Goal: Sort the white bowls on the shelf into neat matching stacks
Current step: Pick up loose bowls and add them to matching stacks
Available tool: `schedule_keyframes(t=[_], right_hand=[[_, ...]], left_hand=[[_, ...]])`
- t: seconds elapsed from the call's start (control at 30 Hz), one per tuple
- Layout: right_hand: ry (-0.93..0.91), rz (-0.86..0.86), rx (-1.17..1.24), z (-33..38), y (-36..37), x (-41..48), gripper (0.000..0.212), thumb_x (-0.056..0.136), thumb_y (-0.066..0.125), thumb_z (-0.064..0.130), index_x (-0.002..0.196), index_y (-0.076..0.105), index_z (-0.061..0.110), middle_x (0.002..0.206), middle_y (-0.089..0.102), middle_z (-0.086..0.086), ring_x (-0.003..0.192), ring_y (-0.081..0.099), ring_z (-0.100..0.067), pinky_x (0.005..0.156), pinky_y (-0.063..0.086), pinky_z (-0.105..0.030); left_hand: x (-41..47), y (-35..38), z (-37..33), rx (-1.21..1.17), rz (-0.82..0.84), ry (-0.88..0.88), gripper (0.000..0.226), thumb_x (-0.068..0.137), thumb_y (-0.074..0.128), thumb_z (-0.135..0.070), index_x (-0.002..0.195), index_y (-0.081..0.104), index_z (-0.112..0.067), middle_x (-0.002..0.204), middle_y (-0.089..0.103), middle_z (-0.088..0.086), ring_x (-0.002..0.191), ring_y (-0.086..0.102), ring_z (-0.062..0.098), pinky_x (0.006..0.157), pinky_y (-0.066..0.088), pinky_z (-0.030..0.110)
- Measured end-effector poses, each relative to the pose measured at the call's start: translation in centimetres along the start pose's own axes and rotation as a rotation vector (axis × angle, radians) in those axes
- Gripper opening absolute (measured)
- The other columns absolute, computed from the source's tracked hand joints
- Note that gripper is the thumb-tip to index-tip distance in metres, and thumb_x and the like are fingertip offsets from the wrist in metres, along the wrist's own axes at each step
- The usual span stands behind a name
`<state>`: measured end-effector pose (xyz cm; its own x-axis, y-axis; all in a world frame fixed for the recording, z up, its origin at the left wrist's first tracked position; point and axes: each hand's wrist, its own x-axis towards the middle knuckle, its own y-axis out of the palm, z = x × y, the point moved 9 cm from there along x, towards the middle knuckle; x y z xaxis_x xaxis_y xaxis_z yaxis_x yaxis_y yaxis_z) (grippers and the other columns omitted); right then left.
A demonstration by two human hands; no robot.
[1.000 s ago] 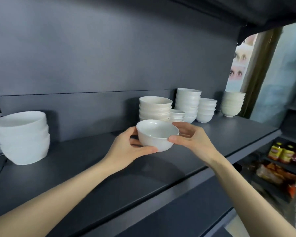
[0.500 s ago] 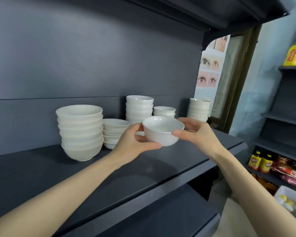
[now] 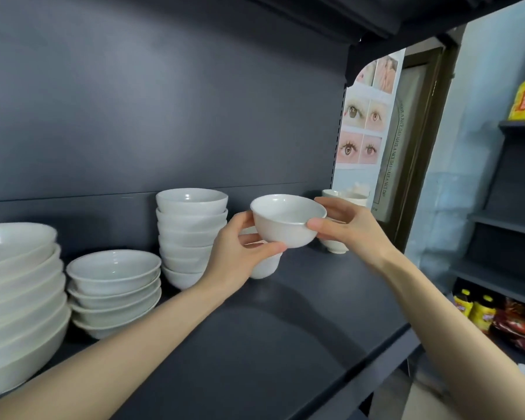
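Bowl (image 3: pixel 287 228), where is it?
– Held above the shelf (image 3: pixel 285 344), right of the tall stack (image 3: pixel 191 234); left hand (image 3: pixel 240 260) and right hand (image 3: pixel 353 228) curl fingers (image 3: pixel 267 247) round its sides.
– Handling?
– Light, glazed, probably slippery, breakable. Grip under the rim; a second bowl (image 3: pixel 265 266) may sit behind, mostly hidden.

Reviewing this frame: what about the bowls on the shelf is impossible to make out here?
- Head view: the low stack behind the held bowl is mostly covered by the left hand; its bowl count cannot be told.
- Head view: the far stack at the shelf's right end is partly hidden by the right hand.
- Head view: the largest stack is cut off by the frame's left edge.
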<state>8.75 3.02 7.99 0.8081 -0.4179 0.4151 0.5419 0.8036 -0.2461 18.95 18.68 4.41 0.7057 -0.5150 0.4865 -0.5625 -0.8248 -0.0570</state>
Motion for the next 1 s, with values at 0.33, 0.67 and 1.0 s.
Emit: schedule_keyframes(t=[0.33,0.67,1.0], right_hand=[[-0.061,0.180,0.091,-3.8,-1.4,9.3,0.067,0.065,0.086,0.027,0.125,0.058,0.015,0.116,0.070,0.003,0.110,0.065,-0.015,0.089,0.055,-0.026],[-0.164,0.511,0.132,-6.3,1.1,15.9,0.071,0.065,0.079,0.036,0.130,0.054,0.022,0.120,0.067,0.012,0.113,0.062,-0.009,0.103,0.047,-0.040],[-0.075,0.658,0.250,-11.0,4.0,18.2,0.042,0.085,0.069,0.016,0.122,0.053,0.028,0.115,0.069,0.015,0.111,0.062,-0.005,0.105,0.045,-0.038]], left_hand=[[5.5,1.8,2.4,0.061,-0.234,0.087,0.054,0.071,0.082,-0.012,0.107,0.049,-0.037,0.117,0.058,-0.018,0.102,0.063,0.002,0.089,0.050,0.023],[6.3,2.4,3.5,0.449,-0.509,0.120,0.061,0.082,0.074,-0.026,0.135,0.044,-0.024,0.134,0.052,-0.013,0.125,0.047,0.006,0.106,0.040,0.035],[6.6,3.4,6.0,0.716,-0.494,-0.049,0.084,0.076,0.060,-0.060,0.145,0.033,-0.021,0.142,0.047,-0.007,0.133,0.040,0.014,0.109,0.036,0.035]])
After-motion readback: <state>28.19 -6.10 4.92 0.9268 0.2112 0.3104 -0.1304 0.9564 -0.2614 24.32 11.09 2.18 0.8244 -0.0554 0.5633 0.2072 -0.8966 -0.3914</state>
